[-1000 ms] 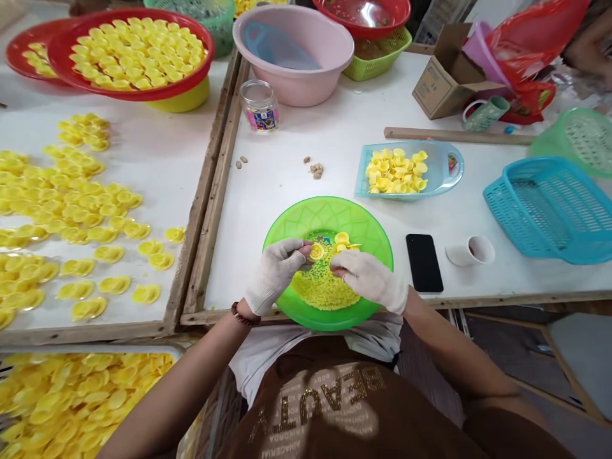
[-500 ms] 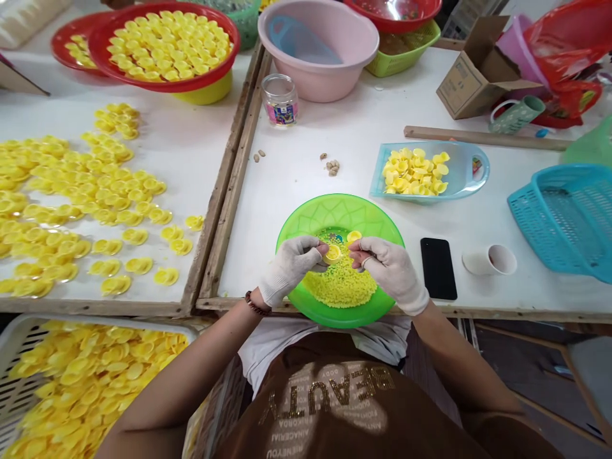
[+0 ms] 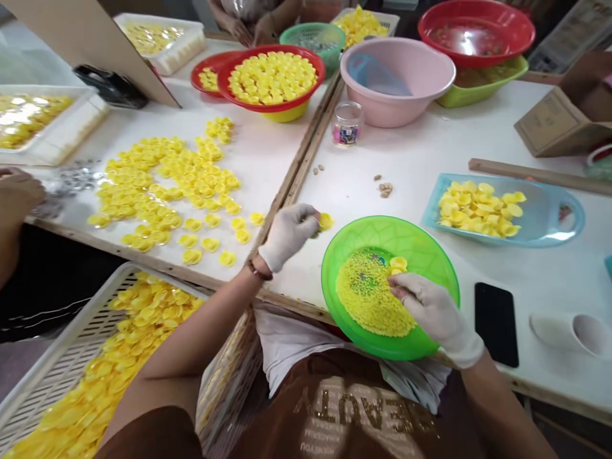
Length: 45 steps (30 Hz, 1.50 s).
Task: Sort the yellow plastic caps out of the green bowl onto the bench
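At one green bowl (image 3: 382, 234), two hands (image 3: 287, 237) (image 3: 435, 315), one cap (image 3: 326, 221)

The person has two gloved hands: the left hand (image 3: 288, 237) pinches one cap (image 3: 326, 221), and the right hand (image 3: 434, 314) is just beside two more caps (image 3: 398, 263). At lower centre, one green plate (image 3: 430, 255) holds those two on a heap of yellow bits (image 3: 373, 299) too many to count. To its right lie one phone (image 3: 496, 325) and one cup (image 3: 571, 335), with one blue tray (image 3: 559, 217) above them. Along the top stand one pink basin (image 3: 396, 83), one jar (image 3: 347, 123), three red bowls (image 3: 475, 25) and two green baskets (image 3: 482, 83). Upper right is one box (image 3: 559, 115). Three white trays (image 3: 62, 357) sit at left: two upper, one lower. Three co-worker hands (image 3: 16, 197) show: two at top, one far left.
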{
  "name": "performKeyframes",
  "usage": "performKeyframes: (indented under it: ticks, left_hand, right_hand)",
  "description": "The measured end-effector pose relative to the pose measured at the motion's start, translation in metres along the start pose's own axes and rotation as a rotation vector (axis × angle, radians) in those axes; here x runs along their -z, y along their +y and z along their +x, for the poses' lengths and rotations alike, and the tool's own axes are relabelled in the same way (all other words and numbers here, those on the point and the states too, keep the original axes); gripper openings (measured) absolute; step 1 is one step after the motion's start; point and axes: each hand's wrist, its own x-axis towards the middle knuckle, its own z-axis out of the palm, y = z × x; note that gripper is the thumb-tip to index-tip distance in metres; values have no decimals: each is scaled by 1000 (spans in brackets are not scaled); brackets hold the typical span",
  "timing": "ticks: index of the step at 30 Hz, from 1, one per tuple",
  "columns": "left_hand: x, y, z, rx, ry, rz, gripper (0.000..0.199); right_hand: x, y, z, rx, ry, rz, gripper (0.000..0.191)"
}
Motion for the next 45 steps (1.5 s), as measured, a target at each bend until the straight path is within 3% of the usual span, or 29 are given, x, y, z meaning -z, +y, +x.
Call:
performKeyframes:
  ticks: [3,6,9,12,14,17,19,21,23,25,27,29,32,34,38,42,45]
  left_hand:
    - [65,-21,47,-29,320,486,17]
    - [114,-43,86,123,409,767,13]
    - [135,-59,105,241,355,844,19]
    - [134,-65,108,257,301,853,28]
    - [124,-61,107,222,303,864,25]
    - [87,-40,96,-75,304,808,19]
    - [45,-19,79,-335,212,714,24]
    - [-8,0,57,-478,-17,614,23]
    - [-65,13,37,-496,-322,489,21]
    - [-116,17,25,-436,-540,485,20]
    - [-154,15,21,-341,-652,512,15]
    - [-175,11,21,-280,-688,518,11]
    - [-177,6,21,-246,-674,496,12]
    - [-166,6,17,-78,-665,340,12]
    - [-138,9,-4,329,-643,-167,11]
    - [-126,13,-27,423,-564,-317,19]
    - [-126,14,-36,437,-544,-364,21]
  right_hand:
    - [-8,13,-6,40,-111,-161,26]
    - [-15,16,-8,35,-162,-261,29]
    - [-22,3,-3,-36,-289,-420,30]
    - [-35,-17,6,-162,-428,-609,28]
    - [-45,-27,13,-185,-520,-616,33]
    - [-55,-30,21,-257,-603,-490,37]
    - [-54,-26,23,-297,-625,-397,32]
    - [-47,-22,24,-291,-571,-256,23]
    - [-39,-18,23,-293,-440,-9,20]
    - [-30,-15,22,-367,-279,329,22]
    - [-23,-13,22,-485,-113,707,25]
    - [-15,-10,23,-549,59,1055,32]
    - [-4,-4,26,-584,260,1381,42]
    - [3,-4,30,-586,339,1448,46]
    - [11,-14,43,-399,434,1395,48]
    - [6,-32,58,-195,533,1284,48]
    - [-3,-38,63,-130,571,1183,46]
